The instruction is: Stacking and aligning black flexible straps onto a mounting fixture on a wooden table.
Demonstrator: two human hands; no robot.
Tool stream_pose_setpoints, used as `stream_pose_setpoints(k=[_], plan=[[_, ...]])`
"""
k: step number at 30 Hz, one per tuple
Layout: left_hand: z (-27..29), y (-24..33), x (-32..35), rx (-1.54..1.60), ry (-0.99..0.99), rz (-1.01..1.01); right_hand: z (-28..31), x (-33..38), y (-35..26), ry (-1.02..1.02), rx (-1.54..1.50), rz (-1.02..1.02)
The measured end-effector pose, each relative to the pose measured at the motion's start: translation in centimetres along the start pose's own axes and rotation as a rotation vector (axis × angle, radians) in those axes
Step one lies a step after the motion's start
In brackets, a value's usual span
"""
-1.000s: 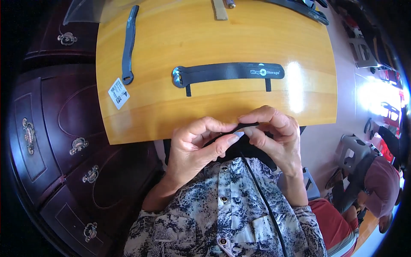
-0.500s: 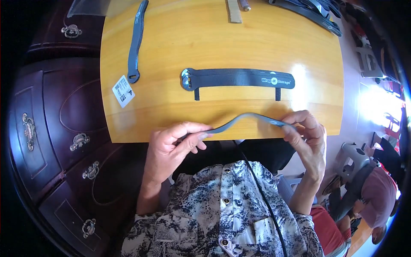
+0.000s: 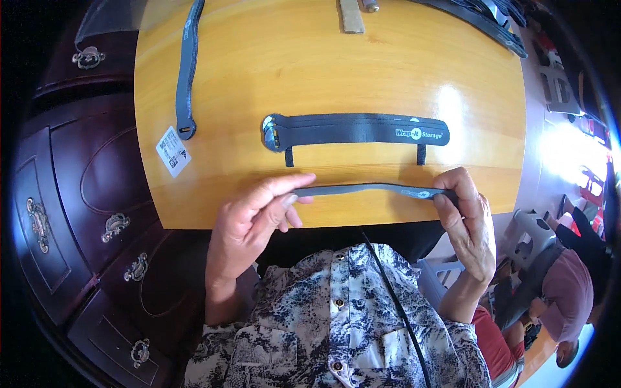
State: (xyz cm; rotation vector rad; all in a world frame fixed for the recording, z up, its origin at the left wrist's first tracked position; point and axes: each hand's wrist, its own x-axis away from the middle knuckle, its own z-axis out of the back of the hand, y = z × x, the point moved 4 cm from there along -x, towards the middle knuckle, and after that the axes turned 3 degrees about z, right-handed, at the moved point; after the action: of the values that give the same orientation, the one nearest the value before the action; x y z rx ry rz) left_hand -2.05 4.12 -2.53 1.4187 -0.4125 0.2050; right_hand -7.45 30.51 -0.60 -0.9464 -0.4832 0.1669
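Note:
A dark grey hook-and-loop strap is stretched nearly straight between my hands, just above the table's near edge. My left hand pinches its left end between thumb and fingers. The other end, beside a pale printed mark, is gripped by my right hand. Just beyond lies a stack of similar straps, with rounded slotted ends at the left. Two short black strips stick out from under the stack on its near side.
One more strap lies lengthwise at the table's left, near a white label. A bundle of dark straps sits at the far right corner, a flat tan strip at the far edge. Dark drawers stand left; people are at the right.
The strap between my hands has gone from an upward arch to almost straight. My hands have drawn slightly farther apart. The view has shifted a little.

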Motion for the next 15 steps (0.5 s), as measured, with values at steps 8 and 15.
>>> stream_pose_setpoints(k=[8, 15], plan=[[1.8, -0.6, -0.4, 0.261, 0.271, 0.071, -0.2, -0.8, 1.7, 0.176, -0.589, -0.1], [1.6, -1.0, -1.3, 0.373, 0.222, -0.009, 0.2, -1.5, 2.2, 0.331, -0.417, -0.115]])
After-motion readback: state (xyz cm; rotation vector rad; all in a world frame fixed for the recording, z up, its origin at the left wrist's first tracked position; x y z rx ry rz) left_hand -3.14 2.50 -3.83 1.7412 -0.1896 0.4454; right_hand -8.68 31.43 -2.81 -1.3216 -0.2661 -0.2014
